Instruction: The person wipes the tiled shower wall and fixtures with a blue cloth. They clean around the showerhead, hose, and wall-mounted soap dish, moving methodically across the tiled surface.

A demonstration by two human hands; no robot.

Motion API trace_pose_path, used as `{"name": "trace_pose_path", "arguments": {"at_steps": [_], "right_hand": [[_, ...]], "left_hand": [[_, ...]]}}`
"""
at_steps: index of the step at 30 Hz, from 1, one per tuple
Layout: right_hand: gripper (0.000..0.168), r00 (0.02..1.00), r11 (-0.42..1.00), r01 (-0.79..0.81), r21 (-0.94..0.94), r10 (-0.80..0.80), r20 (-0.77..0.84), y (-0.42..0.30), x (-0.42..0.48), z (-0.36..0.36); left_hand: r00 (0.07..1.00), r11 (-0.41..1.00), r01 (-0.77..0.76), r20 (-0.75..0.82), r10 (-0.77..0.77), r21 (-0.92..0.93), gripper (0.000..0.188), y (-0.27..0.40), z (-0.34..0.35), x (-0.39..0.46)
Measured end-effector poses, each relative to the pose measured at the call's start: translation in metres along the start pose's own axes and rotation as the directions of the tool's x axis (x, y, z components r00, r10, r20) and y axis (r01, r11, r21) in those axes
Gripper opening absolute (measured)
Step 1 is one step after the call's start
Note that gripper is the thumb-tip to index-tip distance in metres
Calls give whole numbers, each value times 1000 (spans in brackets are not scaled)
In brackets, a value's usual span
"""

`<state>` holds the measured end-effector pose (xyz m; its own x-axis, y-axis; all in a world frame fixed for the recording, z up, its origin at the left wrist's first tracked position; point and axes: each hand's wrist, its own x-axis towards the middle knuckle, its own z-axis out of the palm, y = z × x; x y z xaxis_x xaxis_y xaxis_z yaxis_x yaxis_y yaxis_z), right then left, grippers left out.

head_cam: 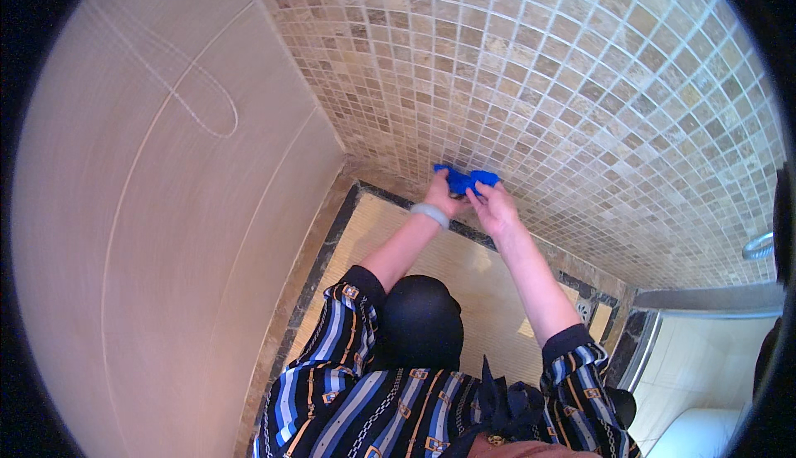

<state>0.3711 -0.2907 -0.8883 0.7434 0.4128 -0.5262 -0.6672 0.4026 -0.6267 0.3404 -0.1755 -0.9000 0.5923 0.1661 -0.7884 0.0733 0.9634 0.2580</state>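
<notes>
A bright blue cloth (459,182) is bunched between my two hands, low in front of the mosaic tile wall (497,72). My left hand (441,194), with a pale bangle (430,214) at the wrist, grips the cloth's left end. Around the right end of the cloth, the fingers of my right hand (495,209) are closed. Whether the cloth touches the tiles cannot be made out. Below my hands lies the beige ribbed floor (435,259) with its dark stone border (395,195).
A smooth beige wall (168,209) rises on the left. At the far right, a metal shower hose (757,246) hangs near the mosaic wall. A floor drain (583,310) sits at the floor's right side, before a raised threshold (625,346). A white fixture (703,433) stands beyond it.
</notes>
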Motion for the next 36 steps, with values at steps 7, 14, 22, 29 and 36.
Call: {"name": "trace_pose_path", "arguments": {"at_steps": [7,14,22,29,36], "right_hand": [[22,499,-184,747,-639,-480,722,-12,-37,34],[48,707,150,689,-709,-353,612,2,-64,24],[51,911,642,341,-687,-406,72,28,-48,41],[46,995,892,35,-451,12,101,25,-53,25],[42,951,886,-31,-463,168,259,50,-87,41]], "left_hand": [[933,972,-146,301,196,-182,18,0,4,33],[416,439,-861,-142,898,258,76,60,-1,32],[264,24,-874,433,862,486,91,-21,1,-2],[405,163,-625,139,904,763,90,52,-17,46],[238,86,-670,104,966,738,93,174,-117,117]]}}
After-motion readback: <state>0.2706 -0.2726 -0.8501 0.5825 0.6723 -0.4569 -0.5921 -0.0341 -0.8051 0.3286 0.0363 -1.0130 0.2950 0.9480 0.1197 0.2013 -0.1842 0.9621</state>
